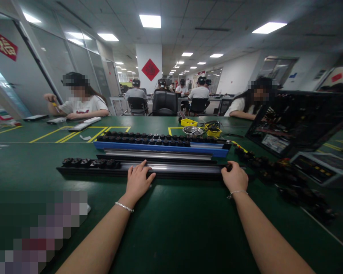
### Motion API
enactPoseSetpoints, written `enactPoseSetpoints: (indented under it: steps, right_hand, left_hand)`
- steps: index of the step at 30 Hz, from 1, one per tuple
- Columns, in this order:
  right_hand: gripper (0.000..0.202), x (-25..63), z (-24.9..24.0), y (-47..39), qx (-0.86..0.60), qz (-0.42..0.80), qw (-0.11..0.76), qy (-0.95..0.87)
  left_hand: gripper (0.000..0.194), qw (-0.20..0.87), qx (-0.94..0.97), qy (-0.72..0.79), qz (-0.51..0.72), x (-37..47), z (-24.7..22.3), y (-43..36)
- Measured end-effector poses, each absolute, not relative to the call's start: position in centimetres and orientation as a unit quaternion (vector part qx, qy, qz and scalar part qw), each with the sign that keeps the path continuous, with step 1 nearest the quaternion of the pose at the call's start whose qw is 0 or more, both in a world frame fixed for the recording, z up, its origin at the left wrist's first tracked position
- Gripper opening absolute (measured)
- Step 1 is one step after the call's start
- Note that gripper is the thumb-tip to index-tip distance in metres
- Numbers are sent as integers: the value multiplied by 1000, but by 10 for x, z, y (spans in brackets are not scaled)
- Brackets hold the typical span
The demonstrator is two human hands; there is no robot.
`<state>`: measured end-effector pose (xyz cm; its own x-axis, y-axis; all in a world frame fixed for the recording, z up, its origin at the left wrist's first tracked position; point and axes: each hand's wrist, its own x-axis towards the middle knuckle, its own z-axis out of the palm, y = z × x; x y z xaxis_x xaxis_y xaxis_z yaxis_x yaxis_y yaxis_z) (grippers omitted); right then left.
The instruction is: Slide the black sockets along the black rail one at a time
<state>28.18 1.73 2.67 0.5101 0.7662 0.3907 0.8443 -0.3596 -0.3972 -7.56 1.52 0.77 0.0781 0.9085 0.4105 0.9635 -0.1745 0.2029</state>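
Observation:
Across the green table lies a long black rail (183, 176) with a shiny metal channel. Several small black socket-like modules (91, 163) sit in a row at its left end. My left hand (138, 178) rests on the rail just right of these modules, fingers spread. At the rail's right end my right hand (234, 178) pinches a small black module (229, 166), mostly covered by the fingers. Behind this rail lie a second metal-channelled rail (160, 155) and a blue rail (160, 147) bearing two rows of black modules.
Loose black modules (300, 190) are heaped at the right, beside a grey power-supply-like box (326, 167) and an open black computer case (305, 121). Yellow trays (188, 122) and a round metal dish (193, 131) stand farther back. Co-workers (84, 102) sit at the far edge.

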Motion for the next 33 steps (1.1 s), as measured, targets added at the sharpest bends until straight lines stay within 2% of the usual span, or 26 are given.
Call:
enactPoseSetpoints:
  steps: [33]
  right_hand:
    - [41, 305, 24, 17, -839, -84, 306, -442]
  left_hand:
    - [33, 52, -731, -642, -227, -75, 9, 15]
